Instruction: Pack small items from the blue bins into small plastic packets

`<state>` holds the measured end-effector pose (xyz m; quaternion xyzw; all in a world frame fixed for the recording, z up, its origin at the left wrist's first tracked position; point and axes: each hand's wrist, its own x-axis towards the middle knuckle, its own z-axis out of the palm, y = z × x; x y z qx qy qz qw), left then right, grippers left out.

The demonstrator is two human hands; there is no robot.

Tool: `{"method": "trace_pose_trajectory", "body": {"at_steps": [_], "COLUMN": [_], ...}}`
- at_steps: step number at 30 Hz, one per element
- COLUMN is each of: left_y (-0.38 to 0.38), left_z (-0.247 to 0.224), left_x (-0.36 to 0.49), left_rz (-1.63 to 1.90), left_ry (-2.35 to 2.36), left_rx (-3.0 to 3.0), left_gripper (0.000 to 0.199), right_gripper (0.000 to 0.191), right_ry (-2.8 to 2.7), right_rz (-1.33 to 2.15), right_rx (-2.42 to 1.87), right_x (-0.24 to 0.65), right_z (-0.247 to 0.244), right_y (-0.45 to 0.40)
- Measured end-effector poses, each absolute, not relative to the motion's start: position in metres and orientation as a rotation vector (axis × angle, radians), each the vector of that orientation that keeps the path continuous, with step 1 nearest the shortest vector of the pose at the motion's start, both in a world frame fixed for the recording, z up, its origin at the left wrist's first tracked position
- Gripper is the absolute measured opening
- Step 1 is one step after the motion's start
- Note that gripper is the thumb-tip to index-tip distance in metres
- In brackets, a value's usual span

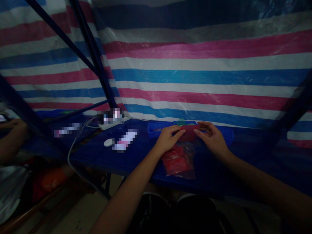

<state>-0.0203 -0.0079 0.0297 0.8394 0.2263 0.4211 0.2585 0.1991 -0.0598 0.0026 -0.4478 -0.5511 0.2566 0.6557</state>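
Note:
Between my two hands I hold up a flat red packet [188, 133], gripped at its sides; its exact kind is too dark to tell. My left hand [168, 138] pinches its left edge with thumb and fingers. On the other edge, my right hand [211, 136] closes thumb against fingers. Below them on the blue table lies a clear plastic bag [187, 162] with red packets [176, 162] in it. Just behind the hands stand blue trays [158, 128], one with something green [182, 122] in it, partly hidden by the red packet.
Left on the table [97, 159] are a white round object [108, 142], a blurred-out phone-like item [125, 140] and a white power strip [114, 123] with a cable [70, 152]. Blue metal posts [94, 52] frame the left. Another person's arm [12, 139] is at far left. A striped sheet [207, 74] hangs behind.

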Motion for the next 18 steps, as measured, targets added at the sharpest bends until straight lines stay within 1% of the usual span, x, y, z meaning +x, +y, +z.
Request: {"method": "trace_pose_trajectory", "body": {"at_steps": [2,3,6,8,13,18], "left_y": [-0.009,-0.01,-0.01,-0.01,-0.007,-0.007], "left_z": [0.03,0.029,0.028,0.027,0.022,0.019], "left_x": [-0.019,-0.019,-0.018,-0.018,-0.017,-0.016], "left_rz": [1.127,1.12,1.099,1.077,0.994,1.005], "left_ry": [0.578,0.564,0.552,0.569,0.624,0.638], "left_rx": [2.262,2.262,2.269,2.262,2.239,2.178], "left_gripper": [0.034,0.034,0.034,0.034,0.033,0.034], "right_gripper": [0.059,0.056,0.038,0.034,0.036,0.035], "right_ry": [-1.279,-1.308,-1.384,-1.39,-1.323,-1.241], "right_rz": [0.623,0.658,0.743,0.762,0.746,0.767], "right_rx": [-0.985,-0.981,-1.014,-1.04,-1.045,-1.019], "right_x": [0.198,0.196,0.194,0.194,0.194,0.195], "right_z": [0.004,0.005,0.005,0.005,0.004,0.002], "right_y": [-0.061,-0.063,-0.067,-0.069,-0.067,-0.064]}}
